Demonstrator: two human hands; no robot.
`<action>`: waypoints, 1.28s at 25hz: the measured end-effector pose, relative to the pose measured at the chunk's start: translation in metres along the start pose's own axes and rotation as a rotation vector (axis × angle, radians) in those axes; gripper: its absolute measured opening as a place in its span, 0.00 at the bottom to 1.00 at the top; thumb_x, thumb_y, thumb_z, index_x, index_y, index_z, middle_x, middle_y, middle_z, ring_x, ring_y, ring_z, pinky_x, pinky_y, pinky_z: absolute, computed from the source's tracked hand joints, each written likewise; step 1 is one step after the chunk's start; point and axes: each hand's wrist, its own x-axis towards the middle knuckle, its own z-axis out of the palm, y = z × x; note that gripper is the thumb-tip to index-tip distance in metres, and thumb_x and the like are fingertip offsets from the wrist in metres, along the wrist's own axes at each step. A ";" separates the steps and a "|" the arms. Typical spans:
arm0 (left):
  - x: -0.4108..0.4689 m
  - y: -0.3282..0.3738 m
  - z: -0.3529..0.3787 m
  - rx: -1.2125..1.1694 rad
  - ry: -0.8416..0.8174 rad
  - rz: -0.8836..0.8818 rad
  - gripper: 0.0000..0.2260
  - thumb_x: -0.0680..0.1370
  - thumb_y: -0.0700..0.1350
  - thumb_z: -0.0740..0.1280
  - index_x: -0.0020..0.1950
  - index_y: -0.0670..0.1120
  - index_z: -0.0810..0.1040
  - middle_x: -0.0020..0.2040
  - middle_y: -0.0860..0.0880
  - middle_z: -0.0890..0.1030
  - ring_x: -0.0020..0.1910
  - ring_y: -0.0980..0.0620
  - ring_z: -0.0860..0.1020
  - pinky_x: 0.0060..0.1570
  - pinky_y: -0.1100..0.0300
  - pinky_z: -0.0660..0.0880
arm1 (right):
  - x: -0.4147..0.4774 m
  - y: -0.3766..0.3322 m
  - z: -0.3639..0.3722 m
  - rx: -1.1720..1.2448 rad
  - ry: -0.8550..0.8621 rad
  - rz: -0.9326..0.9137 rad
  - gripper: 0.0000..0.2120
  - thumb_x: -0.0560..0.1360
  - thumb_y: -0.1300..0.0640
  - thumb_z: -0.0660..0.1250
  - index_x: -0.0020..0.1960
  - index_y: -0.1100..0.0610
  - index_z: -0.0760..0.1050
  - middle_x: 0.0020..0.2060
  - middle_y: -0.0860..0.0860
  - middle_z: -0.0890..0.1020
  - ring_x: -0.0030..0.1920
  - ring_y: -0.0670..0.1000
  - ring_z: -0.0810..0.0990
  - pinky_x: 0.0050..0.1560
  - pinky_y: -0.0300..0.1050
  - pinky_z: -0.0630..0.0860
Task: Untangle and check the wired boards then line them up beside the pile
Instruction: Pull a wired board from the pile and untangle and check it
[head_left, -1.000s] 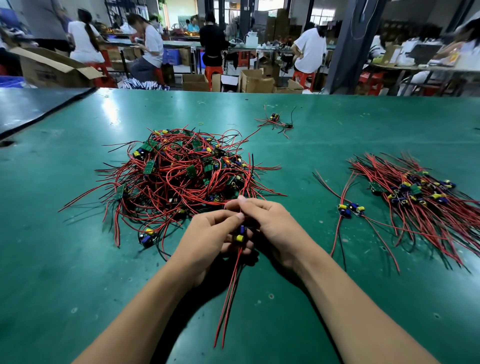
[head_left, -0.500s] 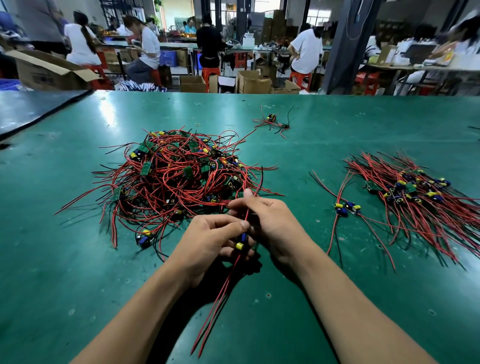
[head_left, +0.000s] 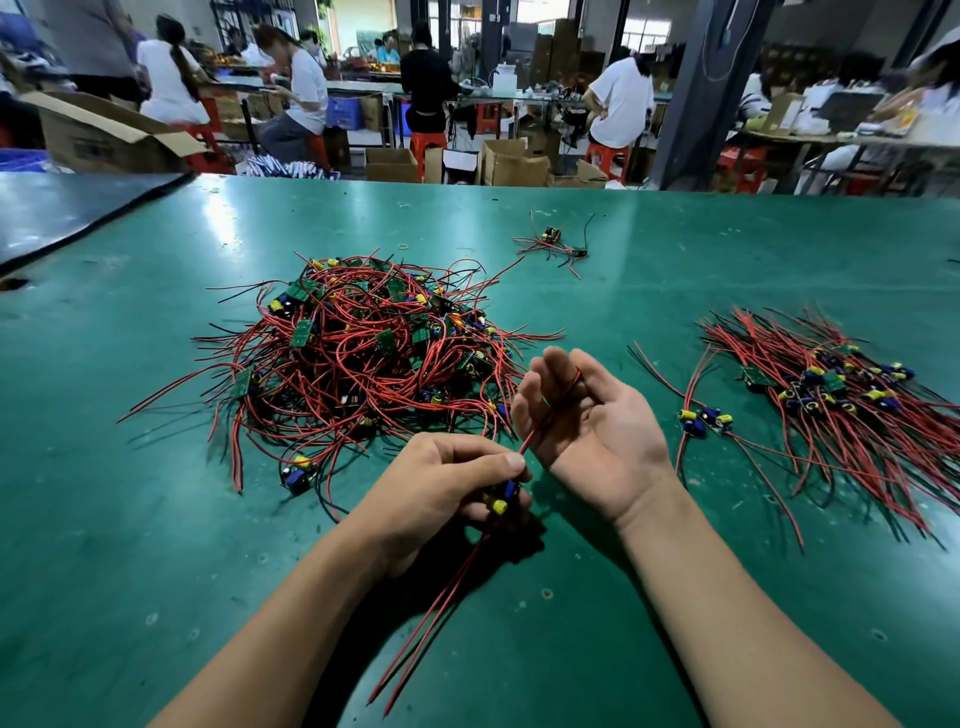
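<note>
My left hand (head_left: 441, 488) pinches a small wired board (head_left: 500, 501) with a yellow and a blue capacitor, just above the green table (head_left: 156, 545). Its red wires (head_left: 431, 613) trail down toward me. Another red wire runs up from the board into my right hand (head_left: 597, 431), which is turned palm up with its fingers curled round that wire. Beyond my hands lies the tangled pile (head_left: 363, 353) of red-and-black wired boards. To the right, a laid-out group of boards (head_left: 831, 395) fans its wires toward me, with one board (head_left: 704, 418) at its left edge.
A stray wired board (head_left: 553, 241) lies further back on the table, with a rubber band (head_left: 402, 246) to its left. A black mat (head_left: 62, 218) covers the far left corner. Behind the table's far edge, people sit at benches among cardboard boxes (head_left: 514, 166).
My right hand has turned palm up and slid along the upper wire, away from my left hand. The trailing wires swung slightly left. The piles have not moved.
</note>
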 end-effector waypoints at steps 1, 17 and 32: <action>0.000 0.000 0.001 -0.001 0.013 0.002 0.05 0.75 0.41 0.70 0.43 0.40 0.83 0.35 0.42 0.84 0.31 0.53 0.78 0.29 0.69 0.71 | 0.000 0.000 -0.001 -0.048 0.003 -0.012 0.22 0.79 0.49 0.60 0.38 0.61 0.86 0.38 0.55 0.86 0.36 0.52 0.85 0.39 0.46 0.83; -0.001 0.003 -0.002 0.021 -0.050 0.005 0.06 0.77 0.40 0.68 0.42 0.39 0.81 0.34 0.44 0.83 0.27 0.55 0.78 0.27 0.69 0.69 | 0.007 0.014 -0.016 -0.971 0.233 -0.417 0.15 0.80 0.45 0.63 0.46 0.53 0.84 0.43 0.49 0.87 0.36 0.47 0.83 0.33 0.37 0.76; 0.006 0.004 0.002 -0.225 0.157 -0.022 0.16 0.81 0.51 0.63 0.51 0.39 0.81 0.44 0.39 0.85 0.34 0.45 0.83 0.32 0.60 0.79 | 0.005 -0.001 -0.016 -0.844 0.283 -0.439 0.27 0.64 0.33 0.74 0.48 0.55 0.84 0.46 0.52 0.87 0.34 0.48 0.83 0.32 0.39 0.78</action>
